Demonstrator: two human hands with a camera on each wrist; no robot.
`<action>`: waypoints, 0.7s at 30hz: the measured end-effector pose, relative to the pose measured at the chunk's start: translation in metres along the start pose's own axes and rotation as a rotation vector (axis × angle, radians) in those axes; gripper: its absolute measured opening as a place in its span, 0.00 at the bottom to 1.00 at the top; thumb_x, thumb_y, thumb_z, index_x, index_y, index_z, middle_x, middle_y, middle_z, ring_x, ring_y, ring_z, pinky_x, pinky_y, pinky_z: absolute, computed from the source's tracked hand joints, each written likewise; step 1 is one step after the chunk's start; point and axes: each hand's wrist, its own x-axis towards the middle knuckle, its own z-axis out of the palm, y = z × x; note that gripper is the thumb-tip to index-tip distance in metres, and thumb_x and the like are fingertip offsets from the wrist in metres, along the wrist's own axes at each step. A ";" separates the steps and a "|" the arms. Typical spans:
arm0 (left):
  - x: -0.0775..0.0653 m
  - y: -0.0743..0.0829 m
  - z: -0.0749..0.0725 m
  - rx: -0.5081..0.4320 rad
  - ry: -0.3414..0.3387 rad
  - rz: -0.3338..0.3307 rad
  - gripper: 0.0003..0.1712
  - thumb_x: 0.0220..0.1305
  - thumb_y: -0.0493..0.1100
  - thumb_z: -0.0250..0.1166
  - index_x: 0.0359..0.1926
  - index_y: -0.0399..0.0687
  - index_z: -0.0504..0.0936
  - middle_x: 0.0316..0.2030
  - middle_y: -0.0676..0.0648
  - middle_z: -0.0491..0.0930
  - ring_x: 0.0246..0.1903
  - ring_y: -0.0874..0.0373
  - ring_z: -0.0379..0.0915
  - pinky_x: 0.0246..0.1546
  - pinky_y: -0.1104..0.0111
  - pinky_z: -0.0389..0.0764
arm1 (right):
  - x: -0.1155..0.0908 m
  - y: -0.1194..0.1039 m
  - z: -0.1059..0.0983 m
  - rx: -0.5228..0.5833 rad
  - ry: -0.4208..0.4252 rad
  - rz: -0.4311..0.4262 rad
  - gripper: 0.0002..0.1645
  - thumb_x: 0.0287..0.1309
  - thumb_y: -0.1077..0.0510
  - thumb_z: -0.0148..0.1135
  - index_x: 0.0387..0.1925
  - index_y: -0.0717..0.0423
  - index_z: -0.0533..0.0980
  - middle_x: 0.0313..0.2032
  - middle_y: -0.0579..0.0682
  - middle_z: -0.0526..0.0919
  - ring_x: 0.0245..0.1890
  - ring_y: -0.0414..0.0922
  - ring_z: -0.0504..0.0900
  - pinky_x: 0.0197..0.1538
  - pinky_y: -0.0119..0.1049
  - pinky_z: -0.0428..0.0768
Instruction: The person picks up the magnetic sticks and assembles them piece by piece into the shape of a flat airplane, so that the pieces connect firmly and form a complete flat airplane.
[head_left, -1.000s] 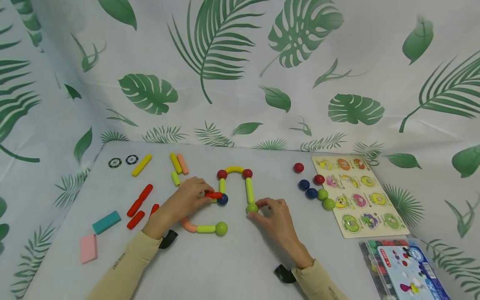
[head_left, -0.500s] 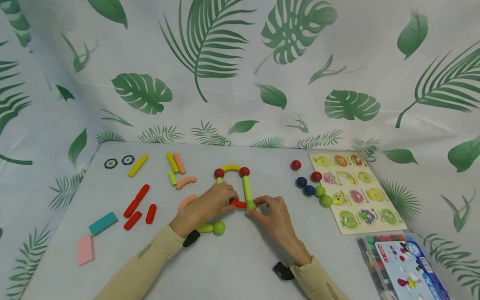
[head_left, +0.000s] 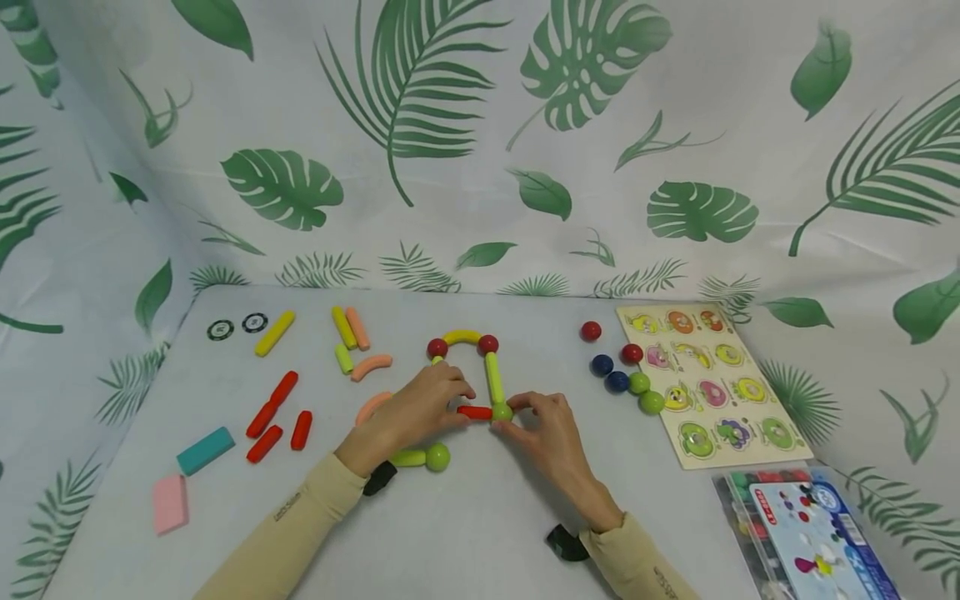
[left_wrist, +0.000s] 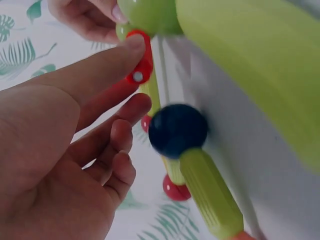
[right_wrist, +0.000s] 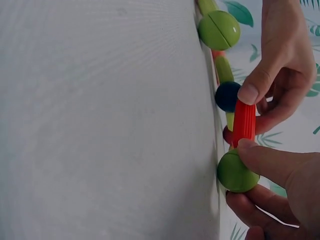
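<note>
My left hand pinches a short red rod at one end between thumb and finger. The rod's other end meets a green ball, which my right hand grips with thumb and fingertips. From that ball a light green rod runs up to a red ball. A yellow curved rod links it to a second red ball. A dark blue ball on a green rod lies beside my left hand, hidden behind it in the head view. Another green ball sits nearer me.
Loose red rods, yellow and peach rods lie left, with a teal block and pink block. To the right are loose balls, a wooden fruit puzzle board and a plastic box.
My left hand has carried the red rod rightward, from beside the blue ball to the green ball in my right hand. The right hand has kept its grip. The view has shifted slightly.
</note>
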 end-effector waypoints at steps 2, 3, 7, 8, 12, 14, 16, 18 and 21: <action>-0.002 -0.003 -0.001 0.002 0.006 -0.010 0.21 0.57 0.46 0.77 0.49 0.42 0.87 0.44 0.46 0.82 0.45 0.54 0.72 0.51 0.60 0.75 | 0.000 0.000 0.000 0.005 -0.003 0.003 0.21 0.48 0.49 0.81 0.43 0.51 0.85 0.39 0.44 0.87 0.45 0.47 0.72 0.49 0.41 0.70; -0.003 -0.004 -0.001 0.006 0.005 -0.015 0.21 0.57 0.46 0.78 0.50 0.42 0.87 0.44 0.46 0.82 0.46 0.54 0.72 0.52 0.59 0.74 | 0.001 -0.001 0.000 0.007 -0.003 0.004 0.20 0.49 0.49 0.81 0.43 0.51 0.85 0.39 0.44 0.87 0.45 0.47 0.72 0.49 0.41 0.70; -0.004 -0.008 -0.001 0.021 -0.003 -0.018 0.19 0.58 0.45 0.76 0.49 0.42 0.87 0.43 0.46 0.82 0.45 0.52 0.72 0.51 0.58 0.74 | 0.003 -0.001 0.001 0.009 0.003 -0.003 0.20 0.49 0.49 0.80 0.42 0.51 0.85 0.39 0.44 0.87 0.44 0.47 0.72 0.49 0.40 0.70; -0.004 -0.009 -0.001 0.022 -0.005 -0.019 0.19 0.59 0.45 0.76 0.49 0.42 0.87 0.43 0.46 0.82 0.45 0.52 0.72 0.51 0.59 0.74 | 0.004 -0.002 0.002 0.007 0.005 -0.008 0.19 0.50 0.49 0.80 0.42 0.51 0.85 0.39 0.45 0.87 0.44 0.47 0.72 0.49 0.40 0.70; -0.003 -0.011 0.000 -0.007 -0.023 -0.052 0.18 0.61 0.42 0.74 0.51 0.42 0.86 0.46 0.46 0.82 0.47 0.53 0.72 0.51 0.60 0.76 | 0.008 -0.004 0.005 -0.014 0.011 -0.016 0.19 0.51 0.49 0.80 0.43 0.52 0.84 0.39 0.46 0.88 0.43 0.48 0.72 0.46 0.39 0.67; -0.004 -0.013 0.001 -0.013 -0.015 -0.066 0.18 0.61 0.41 0.74 0.52 0.43 0.86 0.47 0.46 0.81 0.48 0.53 0.72 0.53 0.60 0.76 | 0.010 -0.005 0.006 -0.027 0.012 -0.013 0.19 0.51 0.49 0.79 0.43 0.52 0.84 0.39 0.46 0.88 0.43 0.48 0.71 0.45 0.38 0.66; -0.004 -0.014 0.001 -0.010 -0.005 -0.074 0.20 0.60 0.42 0.75 0.53 0.43 0.85 0.47 0.46 0.81 0.48 0.53 0.73 0.54 0.59 0.77 | 0.012 -0.006 0.006 -0.037 0.014 -0.009 0.19 0.52 0.49 0.79 0.43 0.52 0.84 0.40 0.47 0.88 0.42 0.48 0.71 0.45 0.38 0.65; -0.005 -0.014 0.001 0.001 0.013 -0.070 0.20 0.59 0.42 0.75 0.52 0.43 0.85 0.47 0.46 0.81 0.48 0.53 0.74 0.54 0.59 0.77 | 0.013 -0.007 0.007 -0.042 0.018 -0.009 0.19 0.52 0.49 0.79 0.43 0.52 0.84 0.39 0.47 0.88 0.42 0.48 0.71 0.45 0.38 0.65; -0.006 -0.016 0.000 -0.005 0.027 -0.065 0.18 0.59 0.41 0.75 0.51 0.42 0.86 0.45 0.46 0.82 0.47 0.53 0.74 0.53 0.59 0.77 | 0.014 -0.007 0.007 -0.046 0.022 -0.012 0.19 0.52 0.49 0.79 0.43 0.52 0.84 0.39 0.47 0.88 0.42 0.47 0.71 0.45 0.38 0.65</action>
